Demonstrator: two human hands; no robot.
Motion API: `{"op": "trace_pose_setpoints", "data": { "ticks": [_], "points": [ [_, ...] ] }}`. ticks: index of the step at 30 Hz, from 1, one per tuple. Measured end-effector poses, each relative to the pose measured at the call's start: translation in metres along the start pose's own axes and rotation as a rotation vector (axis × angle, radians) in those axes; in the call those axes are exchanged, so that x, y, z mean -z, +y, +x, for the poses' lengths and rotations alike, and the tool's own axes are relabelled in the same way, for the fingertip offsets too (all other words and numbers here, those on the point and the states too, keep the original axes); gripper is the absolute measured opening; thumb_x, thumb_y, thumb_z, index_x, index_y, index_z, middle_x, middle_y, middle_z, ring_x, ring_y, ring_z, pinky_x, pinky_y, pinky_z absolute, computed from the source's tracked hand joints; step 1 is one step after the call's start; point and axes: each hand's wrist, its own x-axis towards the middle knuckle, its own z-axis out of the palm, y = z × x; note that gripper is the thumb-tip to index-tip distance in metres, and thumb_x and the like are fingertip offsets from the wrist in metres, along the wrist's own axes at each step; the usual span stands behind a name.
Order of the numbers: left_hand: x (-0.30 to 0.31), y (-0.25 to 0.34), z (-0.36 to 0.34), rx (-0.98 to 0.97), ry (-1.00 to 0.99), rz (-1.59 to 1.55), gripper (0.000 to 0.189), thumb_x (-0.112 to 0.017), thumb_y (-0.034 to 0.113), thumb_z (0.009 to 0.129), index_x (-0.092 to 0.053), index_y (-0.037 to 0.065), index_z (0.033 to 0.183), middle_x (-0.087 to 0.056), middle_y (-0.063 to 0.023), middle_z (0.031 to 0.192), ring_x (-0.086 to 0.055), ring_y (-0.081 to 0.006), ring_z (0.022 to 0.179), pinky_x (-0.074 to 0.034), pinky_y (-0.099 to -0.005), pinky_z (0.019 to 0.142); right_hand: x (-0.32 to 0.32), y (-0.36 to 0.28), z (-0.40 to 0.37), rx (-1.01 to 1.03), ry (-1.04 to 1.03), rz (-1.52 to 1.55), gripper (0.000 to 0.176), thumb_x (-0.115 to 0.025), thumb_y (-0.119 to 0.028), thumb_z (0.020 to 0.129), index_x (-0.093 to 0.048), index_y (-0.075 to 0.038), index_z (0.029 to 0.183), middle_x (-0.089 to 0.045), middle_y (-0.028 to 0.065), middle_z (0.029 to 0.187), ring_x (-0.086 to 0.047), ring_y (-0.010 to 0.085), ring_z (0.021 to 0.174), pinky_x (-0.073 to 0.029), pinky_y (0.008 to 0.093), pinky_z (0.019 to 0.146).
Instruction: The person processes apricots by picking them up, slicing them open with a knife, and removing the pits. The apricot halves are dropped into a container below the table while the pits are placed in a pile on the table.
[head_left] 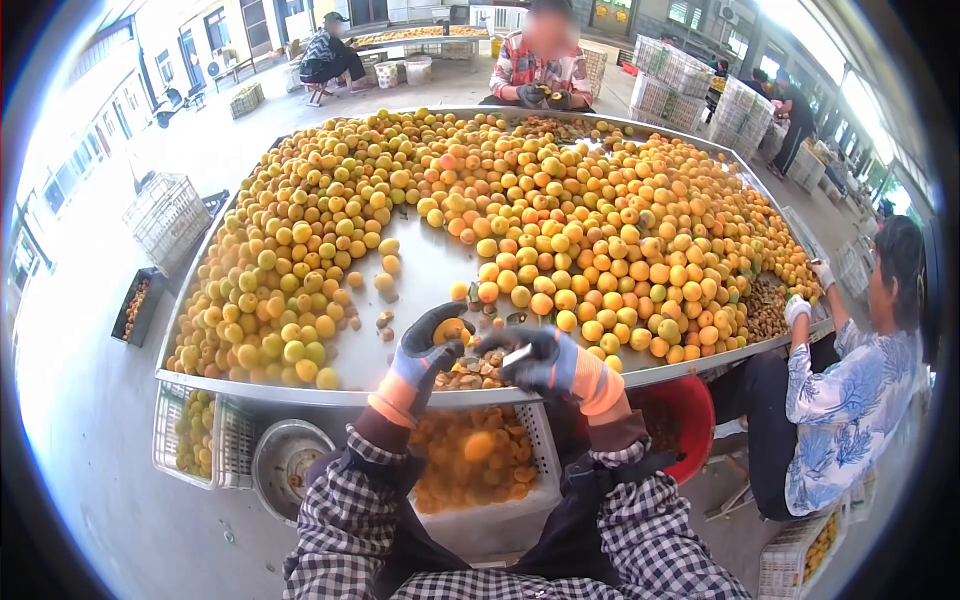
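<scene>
My left hand (425, 345), in a dark glove with an orange cuff, is closed around an apricot (453, 331) at the table's near edge. Just right of it, my right hand (545, 362), gloved alike, grips a small tool with a pale, flat face (517, 355); its exact kind does not show. Apricot pits (470, 374) lie on the metal below and between both hands. Under the edge, between my knees, a crate (543, 445) holds opened apricots (440, 480). One blurred apricot piece (479, 445) appears above them, perhaps falling.
Whole apricots (620, 220) cover much of the rimmed metal table (425, 260). A metal basin (290, 465) and a red tub (690, 425) stand beneath its near edge. One person (850, 390) sits at the right, another (540, 65) across. Stacked crates (675, 80) stand behind.
</scene>
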Motion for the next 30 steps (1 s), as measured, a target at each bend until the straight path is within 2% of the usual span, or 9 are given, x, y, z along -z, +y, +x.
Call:
{"op": "trace_pose_setpoints", "data": {
  "ticks": [1,4,5,9,14,16,24,27,30],
  "points": [
    [-0.003,-0.002,-0.001,0.041,-0.014,0.013,0.051,-0.064,0.014,0.083,-0.049,0.003,0.130,-0.061,-0.0046,0.103,-0.057,-0.0086,0.087,-0.048,-0.0203,0.075,-0.010,0.005,0.007,0.219,0.271,0.166,0.040,-0.063,-0.006,0.084,-0.057,-0.007,0.124,-0.059,-0.0008,0.072,-0.049,0.0017,0.059,-0.038,0.0163,0.051],
    [-0.017,-0.002,-0.003,0.127,-0.075,0.027,0.047,-0.059,0.009,0.085,-0.049,0.005,0.131,-0.061,-0.0050,0.101,-0.057,-0.0090,0.082,-0.048,-0.0210,0.068,-0.006,0.023,0.026,0.533,0.563,0.485,0.020,-0.055,-0.011,0.092,-0.056,0.000,0.108,-0.055,0.0048,0.063,-0.044,0.0080,0.040,-0.035,0.0208,0.037],
    [-0.023,-0.002,-0.004,0.160,-0.096,-0.003,0.047,-0.057,0.008,0.086,-0.048,0.004,0.131,-0.061,-0.0051,0.100,-0.058,-0.0091,0.079,-0.048,-0.0208,0.065,-0.008,0.022,0.032,0.640,0.603,0.535,0.019,-0.055,-0.021,0.095,-0.055,-0.004,0.104,-0.048,0.0026,0.059,-0.037,0.0084,0.038,-0.032,0.0229,0.034],
    [-0.030,-0.020,0.000,0.211,-0.176,-0.023,0.046,-0.058,0.009,0.086,-0.047,0.004,0.130,-0.062,-0.0053,0.091,-0.059,-0.0095,0.072,-0.044,-0.0201,0.054,-0.010,0.020,0.040,0.850,0.743,0.483,0.024,-0.051,-0.027,0.097,-0.052,-0.004,0.107,-0.046,0.0033,0.058,-0.035,0.0090,0.036,-0.033,0.0240,0.032],
    [-0.039,-0.022,-0.002,0.254,-0.207,0.015,0.043,-0.059,0.009,0.085,-0.050,0.005,0.127,-0.061,-0.0033,0.085,-0.051,-0.0059,0.062,-0.039,-0.0191,0.053,-0.012,0.018,0.043,0.882,0.777,0.462,0.026,-0.051,-0.026,0.098,-0.052,-0.002,0.108,-0.046,0.0040,0.056,-0.037,0.0095,0.035,-0.036,0.0248,0.032],
    [-0.040,-0.030,0.000,0.233,-0.201,0.004,0.041,-0.059,0.008,0.085,-0.051,0.005,0.125,-0.060,-0.0017,0.084,-0.049,-0.0054,0.062,-0.039,-0.0190,0.053,-0.012,0.021,0.045,0.910,0.701,0.413,0.026,-0.050,-0.024,0.098,-0.051,0.000,0.108,-0.046,0.0040,0.055,-0.039,0.0097,0.036,-0.037,0.0247,0.032],
    [-0.051,-0.038,-0.003,0.136,-0.110,0.007,0.031,-0.059,0.006,0.083,-0.057,0.005,0.114,-0.059,0.0030,0.087,-0.049,-0.0029,0.070,-0.040,-0.0178,0.060,-0.018,0.035,0.057,0.913,0.791,0.403,0.030,-0.052,-0.027,0.097,-0.049,-0.001,0.112,-0.048,0.0038,0.058,-0.040,0.0093,0.037,-0.033,0.0231,0.032],
    [-0.048,-0.045,-0.003,0.150,-0.053,0.012,0.028,-0.060,0.004,0.081,-0.059,0.003,0.109,-0.060,0.0011,0.088,-0.051,-0.0048,0.075,-0.043,-0.0203,0.065,-0.019,0.039,0.060,0.802,0.822,0.537,0.031,-0.052,-0.031,0.097,-0.050,-0.003,0.112,-0.049,0.0030,0.059,-0.040,0.0091,0.037,-0.032,0.0229,0.032],
    [-0.040,-0.054,-0.001,-0.002,-0.083,0.240,0.027,-0.062,0.003,0.081,-0.059,0.000,0.107,-0.063,-0.0055,0.089,-0.058,-0.0136,0.077,-0.047,-0.0264,0.069,-0.019,0.043,0.065,0.698,0.857,0.652,0.027,-0.051,-0.033,0.097,-0.052,-0.007,0.106,-0.048,0.0022,0.057,-0.039,0.0099,0.036,-0.031,0.0237,0.031]
  ]
}}
